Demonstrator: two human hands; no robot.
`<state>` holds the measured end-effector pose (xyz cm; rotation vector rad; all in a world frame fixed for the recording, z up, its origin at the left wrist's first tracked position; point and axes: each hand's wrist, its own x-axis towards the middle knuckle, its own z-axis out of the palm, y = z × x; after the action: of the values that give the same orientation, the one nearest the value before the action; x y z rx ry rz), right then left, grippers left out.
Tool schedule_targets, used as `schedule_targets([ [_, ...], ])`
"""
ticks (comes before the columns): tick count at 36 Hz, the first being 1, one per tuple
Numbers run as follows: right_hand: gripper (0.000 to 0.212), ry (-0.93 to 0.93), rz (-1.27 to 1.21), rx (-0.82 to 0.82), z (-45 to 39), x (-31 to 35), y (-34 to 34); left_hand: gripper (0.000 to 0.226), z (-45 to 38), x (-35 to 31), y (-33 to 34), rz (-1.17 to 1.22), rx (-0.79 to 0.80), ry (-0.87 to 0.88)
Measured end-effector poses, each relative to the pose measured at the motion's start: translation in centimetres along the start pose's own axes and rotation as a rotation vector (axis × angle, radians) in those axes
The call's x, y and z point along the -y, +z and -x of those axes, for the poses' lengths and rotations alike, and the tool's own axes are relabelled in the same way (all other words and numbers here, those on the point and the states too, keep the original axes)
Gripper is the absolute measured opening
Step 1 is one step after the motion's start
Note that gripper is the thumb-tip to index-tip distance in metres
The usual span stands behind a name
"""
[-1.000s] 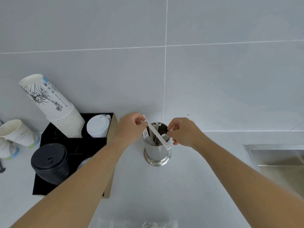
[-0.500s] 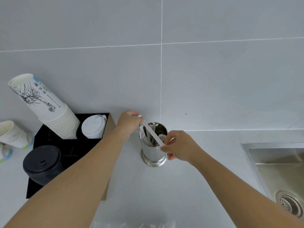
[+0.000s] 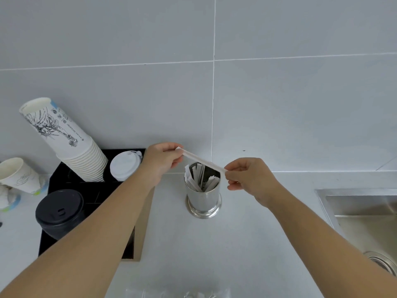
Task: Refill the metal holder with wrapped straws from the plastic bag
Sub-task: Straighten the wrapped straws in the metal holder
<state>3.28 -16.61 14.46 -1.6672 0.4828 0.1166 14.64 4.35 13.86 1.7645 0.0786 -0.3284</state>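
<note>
A shiny metal holder (image 3: 203, 198) stands on the white counter against the tiled wall, with several wrapped straws (image 3: 198, 180) leaning inside it. Just above its mouth a white wrapped straw (image 3: 200, 161) is stretched nearly level, tilted down to the right. My left hand (image 3: 162, 161) pinches its far left end, and my right hand (image 3: 249, 178) pinches its right end. The top of the clear plastic bag (image 3: 178, 293) shows at the bottom edge, mostly cut off.
A black tray (image 3: 90, 190) on the left holds a leaning stack of paper cups (image 3: 64, 140), a white lid (image 3: 125, 165) and black lids (image 3: 60, 211). More paper cups (image 3: 18, 175) stand at the far left. A steel sink (image 3: 365, 222) lies at the right.
Both hands have lifted the straw higher above the holder and flattened it from a steep slant. My right hand has moved out to the right of the rim.
</note>
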Motion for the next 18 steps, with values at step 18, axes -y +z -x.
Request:
schedule_targets([
  [18, 0.015, -0.323, -0.055, -0.191, -0.2, 4.9, -0.1, 0.007, 2.6, 1.0, 0.7, -0.721, 0.232, 0.373],
])
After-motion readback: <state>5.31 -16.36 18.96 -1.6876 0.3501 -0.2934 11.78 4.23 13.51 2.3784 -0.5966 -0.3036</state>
